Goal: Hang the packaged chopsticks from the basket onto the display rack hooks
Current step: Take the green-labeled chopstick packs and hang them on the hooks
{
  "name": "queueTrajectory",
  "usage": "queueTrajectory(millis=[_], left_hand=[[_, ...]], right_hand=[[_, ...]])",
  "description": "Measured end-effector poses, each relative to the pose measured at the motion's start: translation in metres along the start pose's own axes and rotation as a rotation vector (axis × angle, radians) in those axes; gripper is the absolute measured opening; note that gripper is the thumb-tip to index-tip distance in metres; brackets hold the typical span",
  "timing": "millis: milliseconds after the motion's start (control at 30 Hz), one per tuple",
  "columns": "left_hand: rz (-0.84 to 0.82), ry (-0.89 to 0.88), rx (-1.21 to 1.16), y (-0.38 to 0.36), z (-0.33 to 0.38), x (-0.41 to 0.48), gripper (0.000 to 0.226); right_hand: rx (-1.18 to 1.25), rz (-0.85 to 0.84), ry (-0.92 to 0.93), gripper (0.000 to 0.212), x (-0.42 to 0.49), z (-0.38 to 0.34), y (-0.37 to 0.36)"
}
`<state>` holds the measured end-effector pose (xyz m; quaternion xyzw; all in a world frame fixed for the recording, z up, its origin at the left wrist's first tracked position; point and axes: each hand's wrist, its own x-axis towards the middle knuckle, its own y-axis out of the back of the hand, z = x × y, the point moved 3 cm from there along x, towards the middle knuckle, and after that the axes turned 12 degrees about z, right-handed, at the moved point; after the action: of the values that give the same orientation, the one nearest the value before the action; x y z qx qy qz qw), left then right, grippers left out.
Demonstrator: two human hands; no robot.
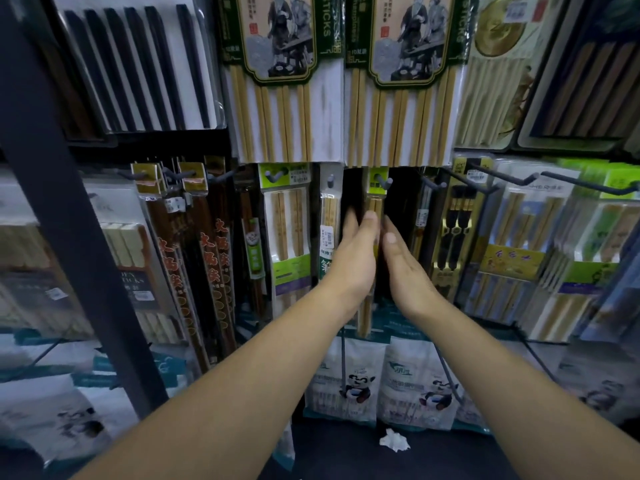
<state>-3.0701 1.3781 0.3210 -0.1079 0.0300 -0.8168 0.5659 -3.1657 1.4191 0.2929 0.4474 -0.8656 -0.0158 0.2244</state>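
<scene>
Now both hands are flat, fingers straight and close together, palms turned toward each other. The left hand [353,261] and the right hand [403,271] press lightly on either side of a narrow pack of chopsticks [375,204], steadying it rather than gripping it; neither hand curls round anything. The pack hangs in the middle of the rack [156,148], in its second row. Its green header sits on a grey hook [385,182], and pale bamboo sticks show above the fingertips and again below the wrists.

To my eye this pack is already hung and is only being squared up. The basket is out of view, so I cannot tell how many packs are left to hang.

As for writing, the big green-bordered packs [280,64] along the rack's top edge carry "STICKS" running down their sides. The long dark packs [214,258] toward the left edge bear red Chinese characters. The white bags [349,379] along the bottom edge show a cartoon panda. The price stickers are too blurred to read.
</scene>
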Motion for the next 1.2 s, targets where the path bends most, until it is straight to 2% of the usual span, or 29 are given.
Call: queueTrajectory(millis=[133,200,267,300,367,467,600,733,800,1000,1100,1200], left_hand=[[-0.095,0.045,0.136,0.028,-0.028,-0.068,0.073],[-0.165,0.014,0.142,0.051,-0.047,-0.108,0.071],[-0.205,0.021,0.206,0.075,-0.063,-0.135,0.051],[-0.2,0.04,0.262,0.086,-0.072,-0.141,0.036],[-0.106,0.075,0.376,0.112,-0.098,-0.145,0.014],[0.044,0.181,0.587,0.158,-0.159,-0.152,0.016],[0.103,0.358,0.867,0.223,-0.242,-0.17,0.003],[0.215,0.518,1.079,0.275,-0.292,-0.198,0.039],[0.284,0.574,1.107,0.292,-0.306,-0.212,0.048],[0.366,0.529,1.205,0.319,-0.323,-0.226,0.051],[0.302,0.574,1.194,0.335,-0.335,-0.236,0.037],[0.253,0.525,1.169,0.341,-0.347,-0.248,0.026]], right_hand=[[-0.107,0.063,-0.025,0.071,-0.048,0.018,0.009],[-0.167,0.109,-0.021,0.049,-0.077,0.035,0.011],[-0.227,0.141,-0.061,0.012,-0.105,0.054,0.009],[-0.248,0.134,-0.08,0.008,-0.117,0.063,0.006],[-0.274,0.063,-0.159,0.015,-0.144,0.085,-0.005],[-0.323,-0.151,-0.338,0.015,-0.189,0.124,-0.034],[-0.481,-0.374,-0.472,0.013,-0.247,0.188,-0.072],[-0.565,-0.524,-0.605,0.012,-0.301,0.246,-0.103],[-0.595,-0.587,-0.608,0.011,-0.324,0.271,-0.116],[-0.642,-0.812,-0.613,0.007,-0.375,0.331,-0.146],[-0.65,-0.882,-0.556,0.012,-0.391,0.346,-0.164],[-0.676,-0.959,-0.523,0.014,-0.406,0.354,-0.176]])
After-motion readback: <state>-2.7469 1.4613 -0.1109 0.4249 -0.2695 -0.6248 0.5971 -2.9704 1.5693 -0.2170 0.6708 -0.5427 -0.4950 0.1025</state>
